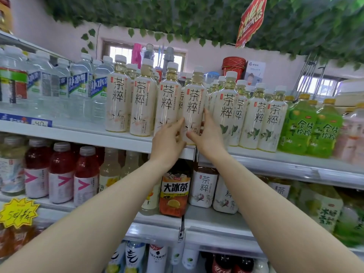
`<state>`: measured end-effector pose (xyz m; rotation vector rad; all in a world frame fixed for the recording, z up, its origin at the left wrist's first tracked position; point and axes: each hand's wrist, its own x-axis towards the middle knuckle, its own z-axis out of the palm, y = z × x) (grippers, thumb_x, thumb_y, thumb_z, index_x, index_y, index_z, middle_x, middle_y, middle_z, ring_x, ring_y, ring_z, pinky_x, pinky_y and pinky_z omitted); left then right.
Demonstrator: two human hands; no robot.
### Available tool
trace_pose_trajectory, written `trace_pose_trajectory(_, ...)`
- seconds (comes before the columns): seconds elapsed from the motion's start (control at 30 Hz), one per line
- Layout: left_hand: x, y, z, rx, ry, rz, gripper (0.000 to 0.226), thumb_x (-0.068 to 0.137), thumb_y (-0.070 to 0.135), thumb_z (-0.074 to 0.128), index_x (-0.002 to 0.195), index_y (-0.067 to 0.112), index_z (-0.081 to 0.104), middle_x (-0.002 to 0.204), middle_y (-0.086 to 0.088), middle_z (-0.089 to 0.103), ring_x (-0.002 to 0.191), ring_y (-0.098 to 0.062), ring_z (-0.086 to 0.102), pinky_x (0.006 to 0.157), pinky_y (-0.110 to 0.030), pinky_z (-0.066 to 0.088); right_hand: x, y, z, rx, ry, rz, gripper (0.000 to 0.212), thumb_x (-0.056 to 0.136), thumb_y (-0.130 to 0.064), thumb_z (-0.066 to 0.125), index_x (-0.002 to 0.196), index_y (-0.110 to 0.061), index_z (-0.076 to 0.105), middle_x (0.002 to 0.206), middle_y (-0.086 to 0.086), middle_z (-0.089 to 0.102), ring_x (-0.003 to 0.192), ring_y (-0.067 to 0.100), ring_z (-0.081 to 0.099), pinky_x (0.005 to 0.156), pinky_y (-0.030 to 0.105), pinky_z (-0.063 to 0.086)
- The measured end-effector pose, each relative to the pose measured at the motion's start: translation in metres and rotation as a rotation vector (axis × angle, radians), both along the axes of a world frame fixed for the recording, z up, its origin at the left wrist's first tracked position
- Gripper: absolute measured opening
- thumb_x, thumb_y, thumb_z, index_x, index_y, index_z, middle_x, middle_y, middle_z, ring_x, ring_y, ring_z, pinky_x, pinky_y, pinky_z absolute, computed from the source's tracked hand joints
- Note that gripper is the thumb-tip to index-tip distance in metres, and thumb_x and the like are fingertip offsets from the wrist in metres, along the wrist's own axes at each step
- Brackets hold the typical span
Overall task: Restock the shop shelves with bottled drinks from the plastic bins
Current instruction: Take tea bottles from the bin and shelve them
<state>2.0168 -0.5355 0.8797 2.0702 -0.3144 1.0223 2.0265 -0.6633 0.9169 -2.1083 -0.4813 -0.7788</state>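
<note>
While the tea bottle (pixel 194 103) stands upright at the front edge of the upper shelf (pixel 82 134), among matching cream-labelled bottles, both hands clasp its lower half: the left hand (pixel 169 138) on its left side, the right hand (pixel 206 133) on its right (thumb across the front).

Single head-worn cam here, wide-angle, so the edges bow quite a bit. It looks straight into the shop shelves (pixel 88 135) from arm's reach and tips a little upward, so the hanging leaves (pixel 177 12) on the ceiling fill the top strip. Both forearms run in from the bottom corners, and the left hand (pixel 168 139) and right hand (pixel 207 134) meet on a tea bottle (pixel 194 107) pretty much dead centre. Lower shelf rows fall away toward the bottom edge.
</note>
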Motion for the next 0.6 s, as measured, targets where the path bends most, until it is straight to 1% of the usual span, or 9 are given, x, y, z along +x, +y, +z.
trace_pose_trajectory(0.07, 0.000, -0.001, 0.001, 0.020, 0.019, 0.016, 0.068, 0.088, 0.014, 0.067, 0.149, 0.026, 0.041, 0.137, -0.004, 0.055, 0.122, -0.021, 0.056, 0.104, -0.043, 0.047, 0.003, 0.001, 0.000, -0.005, 0.015, -0.012, 0.084, 0.086, -0.016, 0.075, 0.156, -0.020, 0.028, 0.139, 0.003, 0.060, 0.126, 0.023, 0.058, 0.110, 0.045, 0.045)
trace_pose_trajectory(0.13, -0.002, -0.001, 0.002, 0.038, 0.034, 0.023, 0.069, 0.088, 0.012, 0.067, 0.150, 0.025, 0.039, 0.137, -0.005, 0.054, 0.123, -0.022, 0.054, 0.105, -0.043, 0.046, 0.004, 0.002, 0.001, -0.019, 0.038, -0.020, 0.086, 0.088, -0.017, 0.073, 0.158, -0.019, 0.023, 0.140, 0.004, 0.060, 0.127, 0.024, 0.058, 0.110, 0.044, 0.044)
trace_pose_trajectory(0.2, -0.004, -0.001, 0.003, 0.048, 0.054, 0.015, 0.071, 0.087, 0.011, 0.066, 0.150, 0.024, 0.038, 0.139, -0.007, 0.052, 0.125, -0.023, 0.053, 0.107, -0.043, 0.045, 0.005, 0.002, 0.000, -0.029, 0.042, -0.019, 0.087, 0.089, -0.018, 0.072, 0.159, -0.018, 0.021, 0.141, 0.005, 0.059, 0.128, 0.025, 0.057, 0.111, 0.045, 0.044)
trace_pose_trajectory(0.27, -0.007, 0.000, 0.003, 0.054, 0.070, 0.015, 0.069, 0.087, 0.009, 0.066, 0.150, 0.023, 0.039, 0.141, -0.007, 0.050, 0.127, -0.024, 0.051, 0.108, -0.044, 0.043, 0.003, 0.000, -0.001, -0.044, 0.039, -0.026, 0.082, 0.090, -0.020, 0.071, 0.157, -0.018, 0.024, 0.141, 0.006, 0.059, 0.128, 0.027, 0.057, 0.110, 0.047, 0.044)
trace_pose_trajectory(0.33, -0.012, 0.000, 0.003, 0.070, 0.067, 0.028, 0.065, 0.089, 0.009, 0.064, 0.149, 0.023, 0.042, 0.140, -0.008, 0.052, 0.127, -0.024, 0.052, 0.107, -0.043, 0.044, -0.003, -0.004, -0.003, -0.049, 0.038, -0.019, 0.072, 0.091, -0.020, 0.069, 0.153, -0.017, 0.033, 0.139, 0.007, 0.060, 0.125, 0.026, 0.058, 0.108, 0.045, 0.046)
trace_pose_trajectory(0.4, -0.020, -0.002, 0.000, 0.089, 0.044, 0.033, 0.063, 0.090, 0.008, 0.062, 0.148, 0.025, 0.043, 0.138, -0.008, 0.054, 0.127, -0.024, 0.052, 0.105, -0.043, 0.045, -0.011, -0.007, -0.006, -0.027, 0.035, 0.016, 0.066, 0.093, -0.018, 0.068, 0.151, -0.018, 0.037, 0.138, 0.007, 0.060, 0.124, 0.024, 0.059, 0.107, 0.042, 0.048)
trace_pose_trajectory(0.53, -0.039, -0.011, -0.005, 0.045, 0.005, -0.017, 0.060, 0.090, 0.007, 0.063, 0.145, 0.029, 0.047, 0.135, -0.005, 0.058, 0.124, -0.021, 0.054, 0.104, -0.043, 0.046, -0.033, -0.016, -0.015, 0.007, 0.053, 0.074, 0.072, 0.093, -0.009, 0.065, 0.155, -0.024, 0.032, 0.149, 0.008, 0.050, 0.133, 0.023, 0.052, 0.111, 0.042, 0.045)
trace_pose_trajectory(0.6, -0.049, -0.016, -0.008, 0.036, -0.012, -0.034, 0.058, 0.090, 0.007, 0.062, 0.142, 0.030, 0.050, 0.133, -0.001, 0.060, 0.119, -0.018, 0.057, 0.101, -0.041, 0.048, -0.046, -0.024, -0.020, 0.015, 0.046, 0.075, 0.069, 0.094, -0.006, 0.062, 0.154, -0.023, 0.034, 0.149, 0.008, 0.050, 0.133, 0.022, 0.052, 0.112, 0.038, 0.044)
